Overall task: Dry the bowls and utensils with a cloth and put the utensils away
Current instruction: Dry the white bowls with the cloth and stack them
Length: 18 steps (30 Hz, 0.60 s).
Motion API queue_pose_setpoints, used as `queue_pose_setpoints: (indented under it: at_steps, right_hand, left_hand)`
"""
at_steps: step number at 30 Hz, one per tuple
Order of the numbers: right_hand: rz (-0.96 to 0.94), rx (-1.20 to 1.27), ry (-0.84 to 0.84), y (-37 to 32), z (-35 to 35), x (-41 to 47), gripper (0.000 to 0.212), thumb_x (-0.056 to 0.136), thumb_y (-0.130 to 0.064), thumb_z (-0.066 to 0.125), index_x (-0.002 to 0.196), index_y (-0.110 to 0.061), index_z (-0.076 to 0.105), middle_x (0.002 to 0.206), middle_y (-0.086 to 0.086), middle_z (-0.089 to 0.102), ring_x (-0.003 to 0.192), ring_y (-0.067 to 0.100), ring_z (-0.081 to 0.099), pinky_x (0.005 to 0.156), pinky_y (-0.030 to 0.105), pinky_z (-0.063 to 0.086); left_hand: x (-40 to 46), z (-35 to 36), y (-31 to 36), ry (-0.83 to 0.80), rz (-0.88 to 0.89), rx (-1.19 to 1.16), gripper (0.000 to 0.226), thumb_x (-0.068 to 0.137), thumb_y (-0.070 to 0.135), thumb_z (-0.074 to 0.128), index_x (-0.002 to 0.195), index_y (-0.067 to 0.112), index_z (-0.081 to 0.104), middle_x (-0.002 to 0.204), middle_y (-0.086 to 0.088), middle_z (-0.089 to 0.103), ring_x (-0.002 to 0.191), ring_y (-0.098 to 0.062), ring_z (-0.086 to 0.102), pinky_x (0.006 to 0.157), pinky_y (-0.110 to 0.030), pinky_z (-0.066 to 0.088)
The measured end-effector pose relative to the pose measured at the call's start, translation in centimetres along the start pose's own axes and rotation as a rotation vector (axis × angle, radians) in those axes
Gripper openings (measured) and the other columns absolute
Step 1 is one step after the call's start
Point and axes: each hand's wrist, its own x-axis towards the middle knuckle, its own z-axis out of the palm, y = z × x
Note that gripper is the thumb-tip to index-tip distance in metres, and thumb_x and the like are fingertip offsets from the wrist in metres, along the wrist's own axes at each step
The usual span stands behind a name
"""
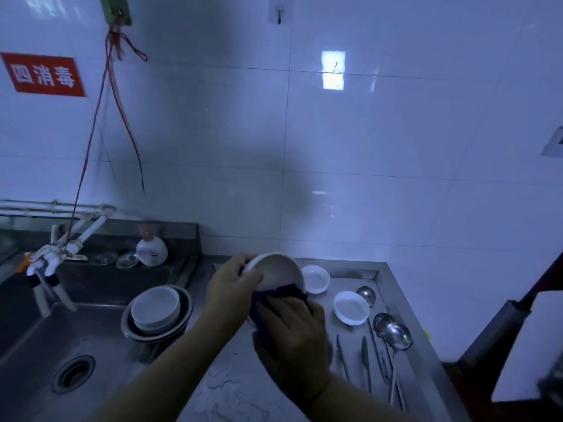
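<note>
White bowl [278,271] sits tilted in my left hand [233,287], fingers curled over its far rim, held above the steel counter [380,272]. My right hand [292,333] presses a dark cloth [274,295] against its lower edge, fingers wrapped round the cloth. Just right lie two small bowls [316,278] and the ladles and utensils [393,333]; stacked bowls [157,310] sit left, at the sink [45,345] edge.

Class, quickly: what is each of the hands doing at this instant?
Left hand: grips the white bowl by its rim.
Right hand: holds the dark cloth against the bowl.
</note>
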Motion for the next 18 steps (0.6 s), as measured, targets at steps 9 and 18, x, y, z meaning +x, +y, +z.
queue_pose_setpoints:
  at_steps: [9, 18]
  right_hand:
    - [-0.509, 0.096, -0.026, 4.1, -1.1, 0.3, 0.02, 0.085, -0.022, 0.071, 0.105, -0.02, 0.071, 0.103, 0.001, 0.07, 0.092, 0.021, 0.064, 0.089, 0.037, 0.046]
    - [-0.337, -0.013, 0.058, 3.0, -2.7, 3.1, 0.014, 0.089, -0.023, 0.066, 0.095, -0.014, 0.075, 0.093, 0.002, 0.073, 0.079, 0.019, 0.067, 0.071, 0.032, 0.049]
  left_hand:
    - [0.1, -2.1, 1.1, -0.31, -0.004, 0.09, 0.027, 0.068, 0.027, 0.054, 0.085, 0.031, 0.074, 0.083, 0.002, 0.073, 0.08, -0.016, 0.065, 0.074, -0.037, 0.052]
    - [-1.6, -1.5, 1.2, -0.178, -0.056, -0.103, 0.028, 0.079, 0.017, 0.069, 0.098, 0.035, 0.06, 0.096, 0.005, 0.066, 0.084, -0.005, 0.064, 0.064, -0.016, 0.051]
